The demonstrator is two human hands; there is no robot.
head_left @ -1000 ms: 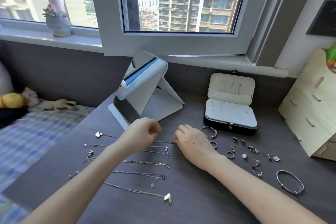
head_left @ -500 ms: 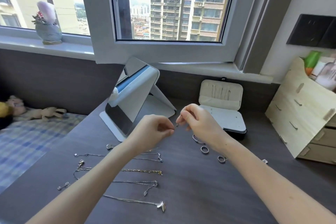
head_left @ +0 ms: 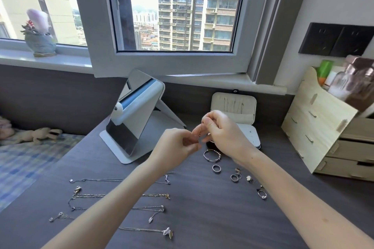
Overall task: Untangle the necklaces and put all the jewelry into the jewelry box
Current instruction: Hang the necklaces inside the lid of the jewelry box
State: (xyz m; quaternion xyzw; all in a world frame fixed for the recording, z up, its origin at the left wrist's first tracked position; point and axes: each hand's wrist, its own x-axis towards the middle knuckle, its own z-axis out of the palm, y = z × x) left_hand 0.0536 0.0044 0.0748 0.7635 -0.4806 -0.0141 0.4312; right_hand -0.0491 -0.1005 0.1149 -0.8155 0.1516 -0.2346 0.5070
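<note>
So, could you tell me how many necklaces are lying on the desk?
4, in rows crossed by the left forearm: top silver chain, gold-toned chain, leaf-pendant chain, nearest chain. The forearm may hide more.

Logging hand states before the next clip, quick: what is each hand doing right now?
Left hand: closed, pinching the lower end of a thin pinkish chain.
Right hand: closed, pinching the same chain's upper end.
</note>
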